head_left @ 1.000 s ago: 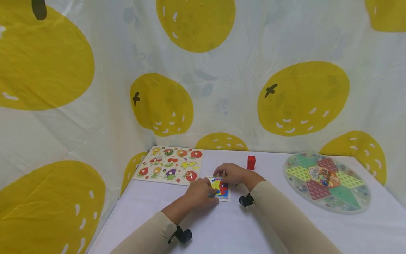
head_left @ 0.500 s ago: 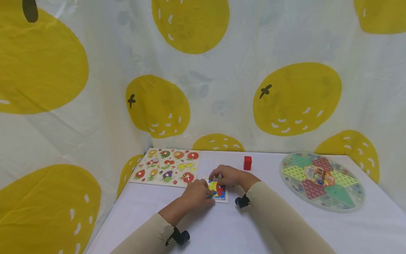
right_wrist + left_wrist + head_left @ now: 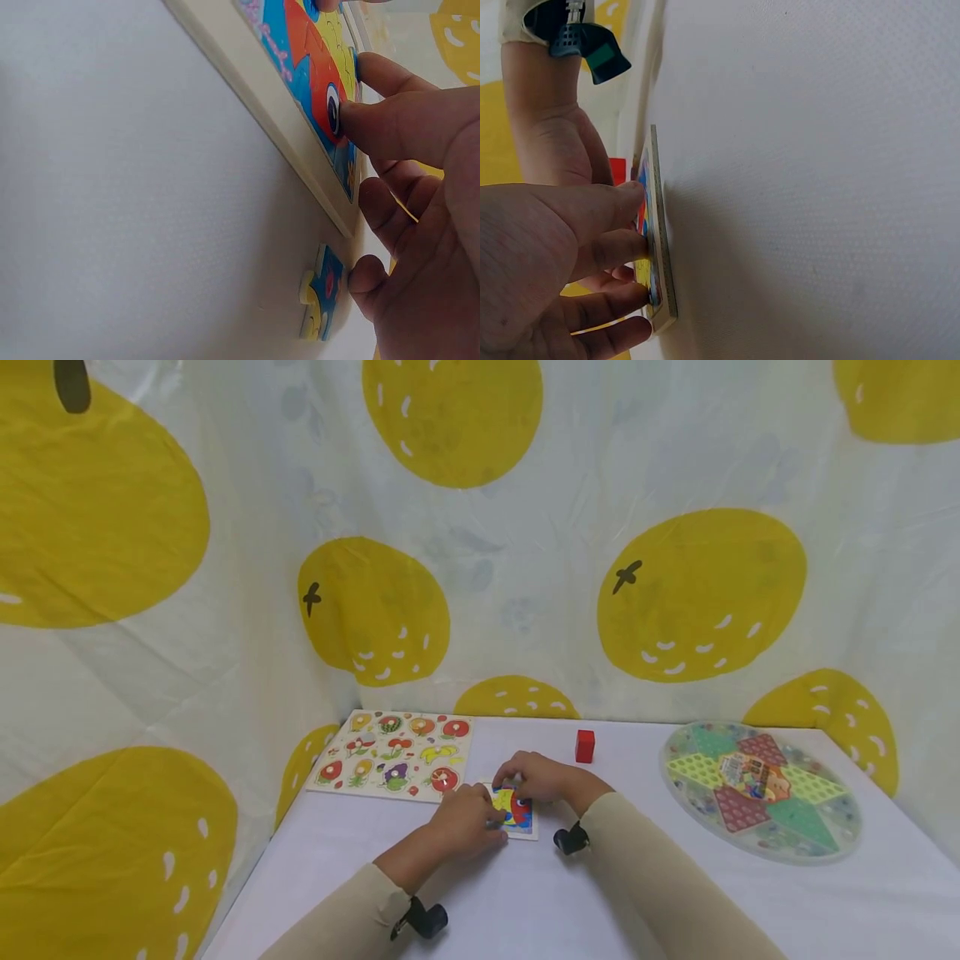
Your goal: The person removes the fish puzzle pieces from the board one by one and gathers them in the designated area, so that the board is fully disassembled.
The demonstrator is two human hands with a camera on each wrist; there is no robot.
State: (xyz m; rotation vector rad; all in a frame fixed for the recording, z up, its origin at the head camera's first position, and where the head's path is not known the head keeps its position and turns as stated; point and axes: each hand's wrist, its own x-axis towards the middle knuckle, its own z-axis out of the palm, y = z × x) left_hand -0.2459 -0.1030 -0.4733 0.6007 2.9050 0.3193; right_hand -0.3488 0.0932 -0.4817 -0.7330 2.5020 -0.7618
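A small jigsaw puzzle (image 3: 517,812) in a pale frame, with a red, yellow and blue fish, lies on the table between both hands. My left hand (image 3: 467,820) rests on its left side; in the left wrist view the thumb and fingertips touch the picture face. From the far right, my right hand (image 3: 537,775) reaches over it. In the right wrist view its thumb presses by the fish's eye (image 3: 333,109), with the index fingertip at the picture's far edge. A loose puzzle piece (image 3: 324,296), blue and yellow, lies beside the frame near the right hand's lower fingers.
A fruit peg puzzle board (image 3: 393,756) lies at the back left, close to the left hand. A red block (image 3: 585,746) stands behind the right hand. To the right is a round Chinese checkers board (image 3: 761,793). A fruit-print curtain (image 3: 525,610) hangs behind the table.
The whole head view shifted slightly left between the first and second frames. Both hands stay at the fish puzzle, with only tiny movement of the right fingers.
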